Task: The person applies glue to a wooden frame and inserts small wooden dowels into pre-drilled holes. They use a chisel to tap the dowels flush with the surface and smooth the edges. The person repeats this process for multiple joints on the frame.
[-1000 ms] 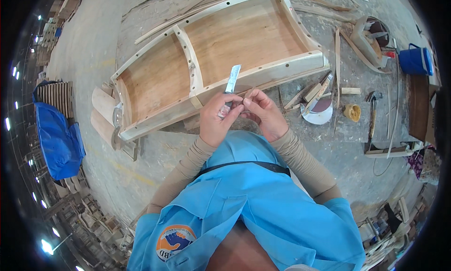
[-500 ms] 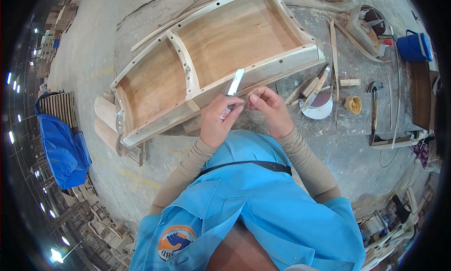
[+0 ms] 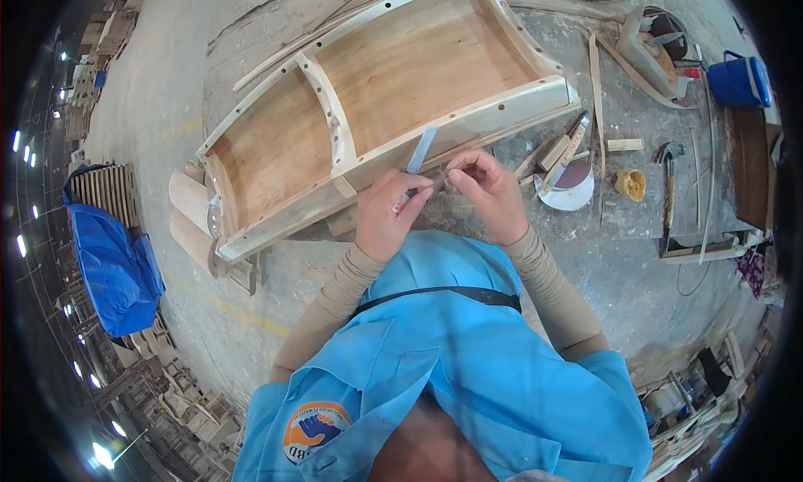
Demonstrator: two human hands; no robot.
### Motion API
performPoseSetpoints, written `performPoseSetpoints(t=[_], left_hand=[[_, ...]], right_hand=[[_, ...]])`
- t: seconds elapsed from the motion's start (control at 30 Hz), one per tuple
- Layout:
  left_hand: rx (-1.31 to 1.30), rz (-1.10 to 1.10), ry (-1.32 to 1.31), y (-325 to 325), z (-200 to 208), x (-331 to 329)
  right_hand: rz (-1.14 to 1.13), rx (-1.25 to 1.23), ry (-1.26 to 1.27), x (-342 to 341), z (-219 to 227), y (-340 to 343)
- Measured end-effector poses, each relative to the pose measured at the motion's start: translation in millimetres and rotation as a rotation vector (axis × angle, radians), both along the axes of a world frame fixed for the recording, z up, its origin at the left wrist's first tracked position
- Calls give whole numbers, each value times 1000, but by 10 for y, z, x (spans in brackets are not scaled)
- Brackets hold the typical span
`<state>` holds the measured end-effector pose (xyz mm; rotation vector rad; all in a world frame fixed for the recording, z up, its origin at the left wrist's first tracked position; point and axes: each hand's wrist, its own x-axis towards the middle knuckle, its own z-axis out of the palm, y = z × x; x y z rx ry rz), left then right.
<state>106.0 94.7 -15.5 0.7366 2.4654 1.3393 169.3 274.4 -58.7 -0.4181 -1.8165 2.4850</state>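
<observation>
One flat blade (image 3: 423,150) is held in the closed grip of the left hand (image 3: 385,213), near the wooden frame (image 3: 519,107), and is best angled away from the right hand (image 3: 495,202), whose grip cannot be told; right, small tub (image 3: 620,188), yellowish paste (image 3: 632,183) contained; far right, blue bucket (image 3: 738,84), contents unseen.

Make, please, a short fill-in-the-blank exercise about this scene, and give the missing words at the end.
1. The flat blade is held in the person's ____ hand.
2. One crosspiece divides the wooden frame into ____ sections.
3. In the picture, the hammer lies to the ____ of the yellow container.
4. The colour of the bucket is ____.

Missing words: left; two; right; blue.
</observation>
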Motion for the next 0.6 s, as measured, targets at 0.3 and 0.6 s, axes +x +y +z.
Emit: performPoseSetpoints(t=[0.3,0.6], left_hand=[[-86,-54,58,-34,-33,-22],[-65,-113,91,-17,-24,-29]], right_hand=[[41,758,260,-65,227,167],[131,798,325,-49,205,149]])
